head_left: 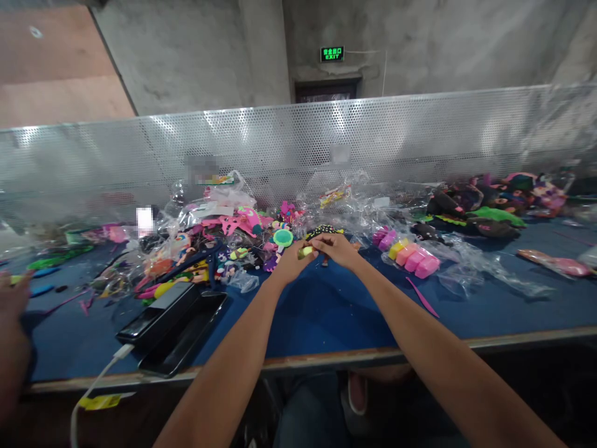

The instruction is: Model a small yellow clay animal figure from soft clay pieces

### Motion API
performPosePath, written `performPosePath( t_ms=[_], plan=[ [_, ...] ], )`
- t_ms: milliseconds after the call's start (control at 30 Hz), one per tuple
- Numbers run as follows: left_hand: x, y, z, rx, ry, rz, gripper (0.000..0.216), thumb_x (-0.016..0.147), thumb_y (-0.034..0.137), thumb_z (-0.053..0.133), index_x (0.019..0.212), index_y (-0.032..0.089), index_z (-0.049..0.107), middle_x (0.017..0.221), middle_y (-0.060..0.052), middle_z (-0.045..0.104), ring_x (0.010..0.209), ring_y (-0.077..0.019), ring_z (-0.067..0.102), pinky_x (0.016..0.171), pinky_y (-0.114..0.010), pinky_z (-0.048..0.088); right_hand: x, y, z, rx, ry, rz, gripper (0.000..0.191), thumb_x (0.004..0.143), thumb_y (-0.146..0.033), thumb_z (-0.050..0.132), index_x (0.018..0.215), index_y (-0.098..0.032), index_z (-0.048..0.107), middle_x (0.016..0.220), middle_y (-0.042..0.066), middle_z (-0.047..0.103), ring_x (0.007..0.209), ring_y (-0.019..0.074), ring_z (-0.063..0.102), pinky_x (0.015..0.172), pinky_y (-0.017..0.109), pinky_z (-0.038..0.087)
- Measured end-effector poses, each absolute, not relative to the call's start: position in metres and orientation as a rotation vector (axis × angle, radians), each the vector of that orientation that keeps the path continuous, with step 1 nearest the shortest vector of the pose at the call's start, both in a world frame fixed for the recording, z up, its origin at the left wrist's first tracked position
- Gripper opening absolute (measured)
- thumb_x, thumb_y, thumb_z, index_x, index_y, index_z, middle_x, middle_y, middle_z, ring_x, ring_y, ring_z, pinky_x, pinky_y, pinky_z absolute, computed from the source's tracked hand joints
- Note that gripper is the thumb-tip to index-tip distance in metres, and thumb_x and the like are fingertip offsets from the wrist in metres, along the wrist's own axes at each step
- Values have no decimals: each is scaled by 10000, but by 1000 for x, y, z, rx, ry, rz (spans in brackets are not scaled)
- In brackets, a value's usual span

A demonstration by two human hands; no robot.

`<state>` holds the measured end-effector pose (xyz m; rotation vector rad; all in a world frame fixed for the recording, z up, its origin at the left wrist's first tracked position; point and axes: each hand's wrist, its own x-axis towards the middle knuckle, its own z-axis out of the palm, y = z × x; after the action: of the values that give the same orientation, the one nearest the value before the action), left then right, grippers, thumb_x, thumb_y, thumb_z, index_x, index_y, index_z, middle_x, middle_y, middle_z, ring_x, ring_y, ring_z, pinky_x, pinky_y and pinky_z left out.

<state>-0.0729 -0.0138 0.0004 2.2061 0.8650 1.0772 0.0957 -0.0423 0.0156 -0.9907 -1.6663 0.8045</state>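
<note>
Over the middle of the blue table, my left hand (291, 261) is closed around a small pale yellow piece (306, 251), which looks soft like modelling clay. My right hand (338, 247) meets it from the right, thumb and fingers pinched together at the piece's edge; what lies inside that pinch is hidden. Just behind my fingers lies a black item with yellow dots (321, 231), partly covered by my hands. Left of my hands is a mint-green round cup-like piece (283, 238). Small colourful figures (240, 221) crowd beside it.
A black power bank (158, 314) with a white cable and a dark tray (186, 336) sit front left. Pink and yellow blocks (415, 258) and clear plastic bags (489, 267) lie right. A perforated metal screen (280, 143) stands behind. Another person's hand (12, 323) is at far left.
</note>
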Motion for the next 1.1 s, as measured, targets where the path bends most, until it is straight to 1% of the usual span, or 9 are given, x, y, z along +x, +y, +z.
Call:
performPosePath(
  t_ms=[133,233,333,500,600,700,800,900,1100],
  plan=[
    [-72,-14,1,2195,832,1094,318,774,462,576,878,165,533,785,-9,532,709,-137,488,621,-239,384,96,-43,16,-980,-1668,830,337,698,-484,669,826,-172,674,603,-10,605,485,102,518,433,216,440],
    [-72,-16,3,2198,791,1113,300,756,429,605,865,170,501,776,5,508,698,-123,468,635,-234,373,95,-44,16,-1002,-1624,859,337,681,-496,677,724,-163,649,559,-26,575,437,83,491,428,209,420],
    [-72,-18,5,2197,775,1121,310,733,422,627,861,176,487,769,14,496,693,-120,460,642,-231,371,93,-46,18,-995,-1579,896,349,680,-506,672,691,-159,632,545,-32,559,430,80,487,434,210,417],
    [-73,-17,5,2163,746,1151,361,696,425,662,864,182,454,779,24,478,675,-106,433,633,-227,363,92,-46,21,-980,-1539,854,359,686,-525,648,713,-167,628,545,-43,521,439,77,451,424,204,399],
    [-73,-14,3,2170,721,1156,371,683,409,679,854,181,442,762,31,461,664,-101,417,610,-220,350,92,-46,19,-963,-1538,844,358,698,-521,639,765,-170,635,628,-26,552,518,88,491,466,202,432],
    [-73,-14,3,2168,716,1162,338,705,391,664,842,179,439,735,34,447,648,-98,406,588,-214,335,90,-46,16,-928,-1556,924,351,676,-482,684,836,-177,613,713,-12,580,582,101,537,481,202,454],
    [-73,-16,4,2158,742,1158,320,709,374,662,847,179,449,735,31,451,640,-98,405,577,-212,330,87,-47,14,-916,-1540,970,354,645,-461,717,802,-181,568,667,-27,552,563,102,536,457,201,453],
    [-73,-18,5,2146,765,1148,325,696,367,672,850,180,456,739,31,462,640,-100,414,577,-211,333,84,-49,14,-911,-1505,999,354,654,-479,704,749,-178,544,607,-41,520,530,95,516,447,204,451],
    [-73,-17,5,2143,741,1164,318,692,359,673,853,185,460,757,29,486,659,-104,440,602,-214,360,82,-51,16,-890,-1412,1112,371,648,-504,701,718,-181,532,632,-40,525,538,90,522,461,206,464]
  ],
)
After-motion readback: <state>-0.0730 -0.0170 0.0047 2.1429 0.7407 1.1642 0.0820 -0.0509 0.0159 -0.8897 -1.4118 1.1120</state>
